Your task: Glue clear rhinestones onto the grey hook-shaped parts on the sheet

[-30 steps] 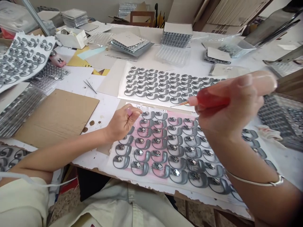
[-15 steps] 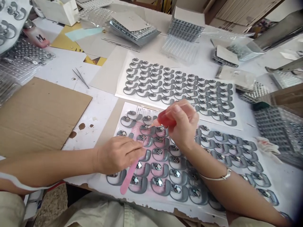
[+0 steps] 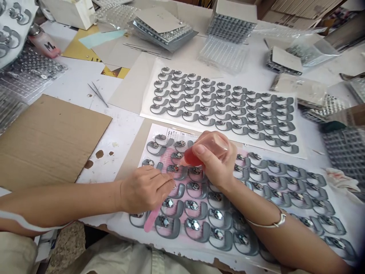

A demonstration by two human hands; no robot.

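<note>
My right hand point(image 3: 218, 163) grips a small squeeze bottle of red liquid point(image 3: 203, 151), its nozzle pointing left and down at a grey curved piece with a clear stone point(image 3: 174, 168) on the near sheet point(image 3: 199, 198). My left hand point(image 3: 144, 189) rests on the same sheet and holds a flat pink stick point(image 3: 150, 220) that pokes out toward me. The near sheet carries rows of grey curved pieces, many set with shiny stones, over a pink-tinted backing.
A second sheet of grey pieces point(image 3: 222, 108) lies behind the near one. A brown cardboard panel point(image 3: 48, 140) lies at left, with tweezers point(image 3: 97, 94) beyond it. Trays and stacks of stones point(image 3: 164, 32) crowd the far side. A pink bottle point(image 3: 45, 43) lies far left.
My right hand came down from mid-air with the red bottle to the near sheet's upper left. My left hand slid toward me and the pink stick now shows. The view tilted downward.
</note>
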